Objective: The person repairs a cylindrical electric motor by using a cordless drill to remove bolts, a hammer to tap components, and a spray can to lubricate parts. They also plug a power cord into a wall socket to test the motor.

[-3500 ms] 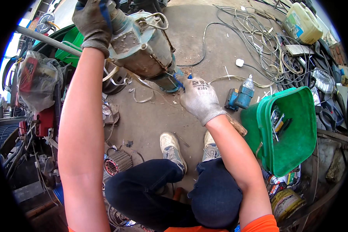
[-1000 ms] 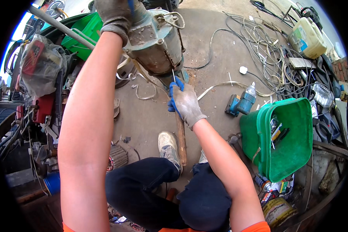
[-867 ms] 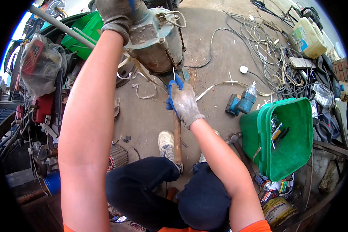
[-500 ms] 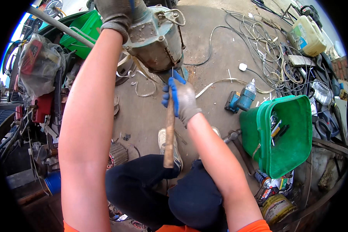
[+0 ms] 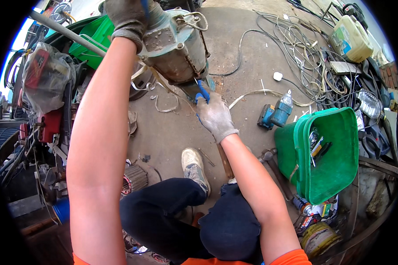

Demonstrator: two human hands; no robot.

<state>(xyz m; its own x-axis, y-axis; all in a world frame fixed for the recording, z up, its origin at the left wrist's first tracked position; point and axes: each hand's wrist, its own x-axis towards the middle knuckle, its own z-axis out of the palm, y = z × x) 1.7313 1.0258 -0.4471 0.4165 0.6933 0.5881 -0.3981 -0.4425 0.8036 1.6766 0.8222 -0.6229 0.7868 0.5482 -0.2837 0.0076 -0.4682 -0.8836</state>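
Note:
A worn, grey-green, motor-like metal housing [image 5: 174, 55] with bolts and a wire loop on top stands at the top centre. My left hand [image 5: 127, 20], in a grey glove, lies against its upper left part; its fingers are hidden or cut off by the frame's edge. My right hand [image 5: 214, 115], in a grey glove with blue fingers, is closed around a wooden-handled tool just below the housing. Its wooden handle [image 5: 225, 164] slants down behind my right wrist. The tool's head is hidden. A thin metal tip [image 5: 196, 81] shows between my blue fingers and the housing's lower edge.
A teal cordless power tool [image 5: 277, 112] lies right of my hand. Beside it stands a green bucket [image 5: 296, 150] with hand tools inside; a hammer [image 5: 276, 170] lies alongside. Tangled cables [image 5: 296, 57] spread at far right. Clutter and a bagged red object [image 5: 42, 75] stand left.
The wooden handle has swung from hanging straight down to slanting right under my right wrist, and my right hand has turned and shifted slightly right. The left hand and housing shifted slightly left.

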